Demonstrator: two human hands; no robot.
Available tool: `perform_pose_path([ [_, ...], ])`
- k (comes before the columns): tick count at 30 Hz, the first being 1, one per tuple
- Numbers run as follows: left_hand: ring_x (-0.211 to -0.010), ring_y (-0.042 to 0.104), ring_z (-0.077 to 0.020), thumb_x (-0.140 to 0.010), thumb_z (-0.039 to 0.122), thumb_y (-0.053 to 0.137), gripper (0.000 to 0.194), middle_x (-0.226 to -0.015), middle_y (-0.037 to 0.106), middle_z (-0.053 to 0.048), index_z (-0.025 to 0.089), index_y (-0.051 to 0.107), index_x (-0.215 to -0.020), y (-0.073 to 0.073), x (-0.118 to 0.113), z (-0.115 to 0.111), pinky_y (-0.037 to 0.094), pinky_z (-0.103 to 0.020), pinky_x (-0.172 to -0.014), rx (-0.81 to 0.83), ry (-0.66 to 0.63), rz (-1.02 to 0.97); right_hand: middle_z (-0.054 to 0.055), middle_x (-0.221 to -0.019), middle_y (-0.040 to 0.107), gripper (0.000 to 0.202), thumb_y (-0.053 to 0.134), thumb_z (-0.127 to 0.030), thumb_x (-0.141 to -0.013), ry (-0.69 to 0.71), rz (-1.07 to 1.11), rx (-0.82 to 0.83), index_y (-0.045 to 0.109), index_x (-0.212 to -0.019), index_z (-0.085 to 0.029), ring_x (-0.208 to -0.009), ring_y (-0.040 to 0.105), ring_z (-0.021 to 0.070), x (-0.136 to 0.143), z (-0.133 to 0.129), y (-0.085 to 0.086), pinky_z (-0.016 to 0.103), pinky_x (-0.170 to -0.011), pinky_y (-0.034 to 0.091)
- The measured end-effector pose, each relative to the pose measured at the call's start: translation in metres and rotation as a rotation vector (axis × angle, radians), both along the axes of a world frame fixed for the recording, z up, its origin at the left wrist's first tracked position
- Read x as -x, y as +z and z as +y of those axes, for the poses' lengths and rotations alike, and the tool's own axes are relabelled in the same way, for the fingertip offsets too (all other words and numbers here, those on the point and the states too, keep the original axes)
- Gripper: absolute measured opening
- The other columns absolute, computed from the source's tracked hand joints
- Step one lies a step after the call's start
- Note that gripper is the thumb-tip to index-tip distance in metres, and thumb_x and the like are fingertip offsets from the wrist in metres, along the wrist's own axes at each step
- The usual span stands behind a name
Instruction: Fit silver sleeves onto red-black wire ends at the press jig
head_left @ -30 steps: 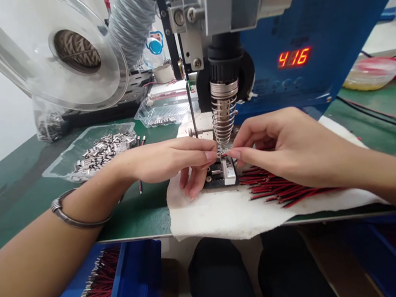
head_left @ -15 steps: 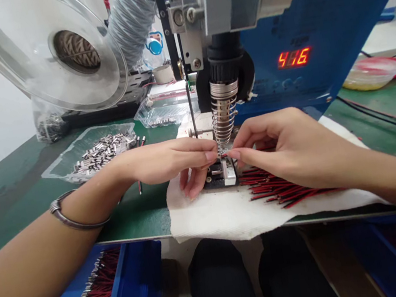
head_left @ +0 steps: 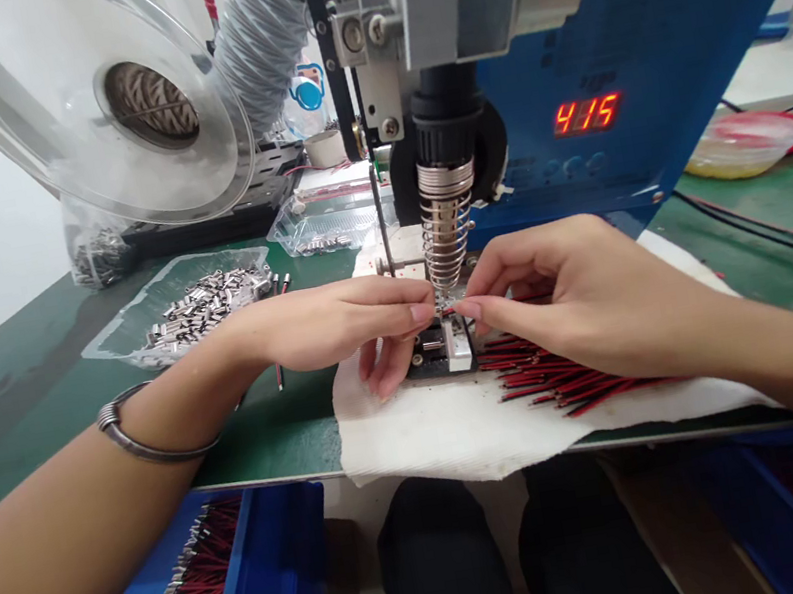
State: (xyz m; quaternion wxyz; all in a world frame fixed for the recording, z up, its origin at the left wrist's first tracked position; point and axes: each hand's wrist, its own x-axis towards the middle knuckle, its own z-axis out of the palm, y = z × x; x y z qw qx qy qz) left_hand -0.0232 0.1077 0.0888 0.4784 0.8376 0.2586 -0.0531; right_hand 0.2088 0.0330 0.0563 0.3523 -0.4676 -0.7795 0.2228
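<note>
Under the spring-wrapped soldering iron [head_left: 442,218], both my hands meet at a small metal fixture [head_left: 457,343]. My left hand [head_left: 362,323] is pinched by thumb and forefinger at a small metal connector, mostly hidden by the fingertips; its other fingers hang curled below. From the right, my right hand [head_left: 547,287] pinches a short red-and-black wire [head_left: 451,311] whose end reaches the connector below the iron's tip. A pile of red-and-black wires [head_left: 554,377] lies on a white cloth [head_left: 451,440] beneath my right hand.
A clear tray of metal connectors [head_left: 196,305] stands left, with another clear tray [head_left: 323,218] behind. The blue soldering machine [head_left: 574,176] reads 415. A fume hood [head_left: 94,175] overhangs the left. Below the table edge, a blue bin [head_left: 262,583] contains wired connectors.
Both hands hold nearly the same position at the fixture. The red display has gone from 416 to 415, and the view has shifted very slightly.
</note>
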Motion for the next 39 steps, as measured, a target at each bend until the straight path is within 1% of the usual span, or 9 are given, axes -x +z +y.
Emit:
perform_pose_path([
  [11, -0.063, 0.062, -0.0150, -0.111, 0.037, 0.039, 0.039, -0.064, 0.068, -0.002, 0.024, 0.044, -0.074, -0.0011, -0.0004, 0.0003, 0.058, -0.023, -0.071, 0.004, -0.004, -0.017, -0.004, -0.061, 0.071, 0.016, 0.074, -0.025, -0.096, 0.000, -0.009, -0.011, 0.078, -0.080, -0.023, -0.046, 0.054, 0.0120, -0.0003, 0.0010, -0.0009, 0.032, -0.056, 0.044],
  [16, -0.064, 0.062, -0.0147, -0.112, 0.038, 0.038, 0.040, -0.066, 0.069, -0.003, 0.024, 0.044, -0.074, -0.0009, 0.0003, 0.0008, 0.058, -0.023, -0.073, -0.002, -0.003, -0.010, -0.004, -0.062, 0.070, 0.016, 0.075, -0.028, -0.095, -0.003, -0.004, 0.003, 0.078, -0.080, -0.024, -0.048, 0.055, 0.0128, -0.0003, 0.0009, -0.0007, 0.032, -0.057, 0.045],
  [19, -0.063, 0.062, -0.0153, -0.110, 0.038, 0.041, 0.039, -0.065, 0.069, -0.003, 0.024, 0.045, -0.074, -0.0004, 0.0000, 0.0002, 0.058, -0.024, -0.072, 0.008, 0.000, -0.019, -0.004, -0.061, 0.069, 0.016, 0.075, -0.029, -0.096, -0.002, -0.001, 0.009, 0.077, -0.081, -0.024, -0.047, 0.055, 0.0127, -0.0007, 0.0009, -0.0006, 0.031, -0.057, 0.046],
  [22, -0.063, 0.062, -0.0155, -0.108, 0.040, 0.045, 0.038, -0.063, 0.067, -0.002, 0.024, 0.046, -0.074, 0.0005, -0.0006, -0.0010, 0.058, -0.024, -0.072, 0.012, 0.026, -0.022, -0.004, -0.063, 0.071, 0.016, 0.074, -0.029, -0.096, -0.001, -0.002, 0.006, 0.078, -0.081, -0.024, -0.049, 0.057, 0.0130, -0.0013, 0.0011, -0.0012, 0.031, -0.057, 0.046],
  [26, -0.063, 0.062, -0.0152, -0.109, 0.038, 0.043, 0.038, -0.061, 0.064, -0.001, 0.024, 0.047, -0.073, 0.0017, -0.0010, -0.0030, 0.058, -0.023, -0.071, 0.015, 0.039, -0.010, -0.003, -0.066, 0.075, 0.015, 0.074, -0.027, -0.096, -0.004, -0.010, 0.004, 0.078, -0.081, -0.023, -0.051, 0.060, 0.0138, -0.0008, 0.0013, -0.0016, 0.031, -0.057, 0.046],
  [29, -0.063, 0.061, -0.0149, -0.108, 0.036, 0.044, 0.038, -0.061, 0.063, 0.000, 0.024, 0.047, -0.073, 0.0023, -0.0010, -0.0036, 0.057, -0.022, -0.068, 0.024, 0.049, -0.009, -0.003, -0.066, 0.075, 0.016, 0.074, -0.028, -0.096, -0.003, -0.007, -0.004, 0.078, -0.082, -0.023, -0.050, 0.059, 0.0136, 0.0001, 0.0005, -0.0005, 0.031, -0.056, 0.045],
  [32, -0.064, 0.060, -0.0146, -0.109, 0.038, 0.044, 0.039, -0.062, 0.064, -0.001, 0.024, 0.045, -0.073, 0.0024, -0.0007, -0.0034, 0.056, -0.022, -0.066, 0.026, 0.029, -0.008, -0.003, -0.063, 0.073, 0.016, 0.073, -0.029, -0.096, -0.002, -0.004, 0.007, 0.078, -0.081, -0.023, -0.048, 0.056, 0.0135, 0.0006, -0.0007, 0.0008, 0.032, -0.053, 0.043],
  [36, -0.064, 0.061, -0.0150, -0.110, 0.041, 0.043, 0.043, -0.063, 0.064, -0.001, 0.024, 0.046, -0.071, 0.0027, -0.0004, -0.0027, 0.058, -0.023, -0.070, 0.018, 0.025, -0.012, -0.002, -0.062, 0.071, 0.016, 0.074, -0.031, -0.096, -0.013, -0.004, 0.030, 0.078, -0.082, -0.024, -0.048, 0.054, 0.0148, 0.0007, -0.0010, 0.0011, 0.032, -0.051, 0.040],
  [39, -0.064, 0.061, -0.0154, -0.110, 0.040, 0.044, 0.044, -0.061, 0.063, -0.001, 0.023, 0.047, -0.069, 0.0030, -0.0005, -0.0028, 0.059, -0.024, -0.072, 0.016, 0.023, -0.009, -0.001, -0.063, 0.071, 0.016, 0.075, -0.032, -0.095, -0.015, -0.003, 0.031, 0.078, -0.082, -0.024, -0.050, 0.056, 0.0153, 0.0007, -0.0008, 0.0008, 0.032, -0.052, 0.041],
])
